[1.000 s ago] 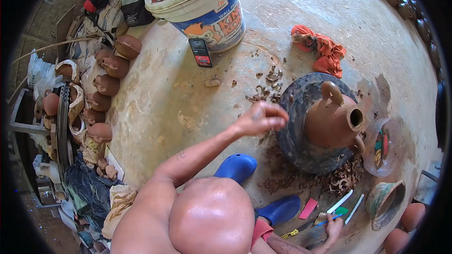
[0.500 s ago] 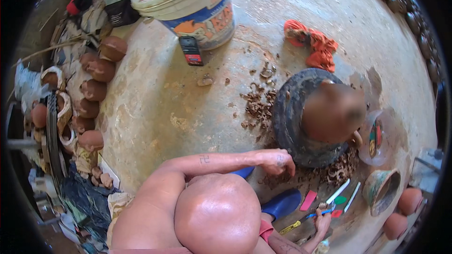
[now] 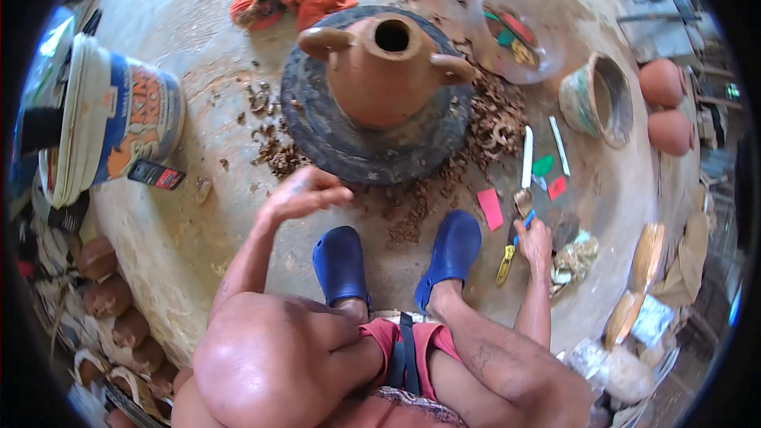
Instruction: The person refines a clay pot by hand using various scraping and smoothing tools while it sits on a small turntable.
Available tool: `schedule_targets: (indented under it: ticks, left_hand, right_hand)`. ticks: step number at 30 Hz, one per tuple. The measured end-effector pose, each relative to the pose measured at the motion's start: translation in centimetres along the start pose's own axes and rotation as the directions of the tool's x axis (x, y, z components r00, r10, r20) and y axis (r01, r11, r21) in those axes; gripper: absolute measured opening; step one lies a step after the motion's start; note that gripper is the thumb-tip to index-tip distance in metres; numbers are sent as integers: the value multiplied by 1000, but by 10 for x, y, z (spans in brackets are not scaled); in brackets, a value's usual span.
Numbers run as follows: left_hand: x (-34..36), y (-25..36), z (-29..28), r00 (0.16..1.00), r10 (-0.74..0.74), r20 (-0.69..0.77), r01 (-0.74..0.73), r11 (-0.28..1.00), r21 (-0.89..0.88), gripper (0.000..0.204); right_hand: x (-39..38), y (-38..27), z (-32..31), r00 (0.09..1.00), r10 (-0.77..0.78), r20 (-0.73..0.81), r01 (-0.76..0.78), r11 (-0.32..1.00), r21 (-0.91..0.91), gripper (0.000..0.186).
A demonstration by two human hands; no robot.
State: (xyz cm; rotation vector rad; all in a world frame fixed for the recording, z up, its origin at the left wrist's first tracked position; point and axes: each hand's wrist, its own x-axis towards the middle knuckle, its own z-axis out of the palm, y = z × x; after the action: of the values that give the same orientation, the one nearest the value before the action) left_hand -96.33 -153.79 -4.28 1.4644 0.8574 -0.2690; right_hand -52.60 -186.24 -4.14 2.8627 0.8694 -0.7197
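Note:
A brown clay jar with a round mouth and two side spouts or handles stands upright on a dark round turntable. My left hand hovers by the turntable's near edge, holding nothing, its fingers stretched out. Low on the right, my right hand pinches a slim blue tool at floor level; its working end is unclear. Beside that hand lie a yellow cutter knife, a loop-ended tool, a pink card, a green piece, a red piece and two white sticks.
Clay shavings ring the turntable. Behind it are an orange cloth and a clear basin with small tools. A bucket and phone are at left, a worn pot at right. Clay pots line the lower left.
The view has swung right, so the jar and turntable now appear farther left and higher. My right hand stays at the blue tool; my left fingers look more extended.

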Motion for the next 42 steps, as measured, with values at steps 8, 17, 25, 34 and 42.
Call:
schedule_targets:
  ticks: [8, 17, 25, 34, 42]
  left_hand:
    - [0, -27, -44, 836, -168, -523, 19, 961, -278, 47]
    - [11, -35, -15, 783, -146, -605, -241, 825, -511, 99]
    - [4, -19, 19, 790, -156, -593, -215, 835, -506, 125]
    - [10, -8, 15, 664, -84, -743, -316, 869, -380, 123]
    - [24, -14, 37, 462, 260, -848, -312, 943, 119, 117]
  right_hand:
    - [1, -22, -11, 997, -41, -68, 39, 999, -31, 39]
    - [-22, -92, -66, 938, -203, -281, 342, 681, 648, 33]
    - [-59, -198, -113, 787, -430, -442, 596, 345, 725, 25]
    - [-86, -296, -97, 452, -759, -468, 889, 426, 167, 28]
    - [-88, -326, -78, 326, -834, -445, 917, 394, -65, 39]
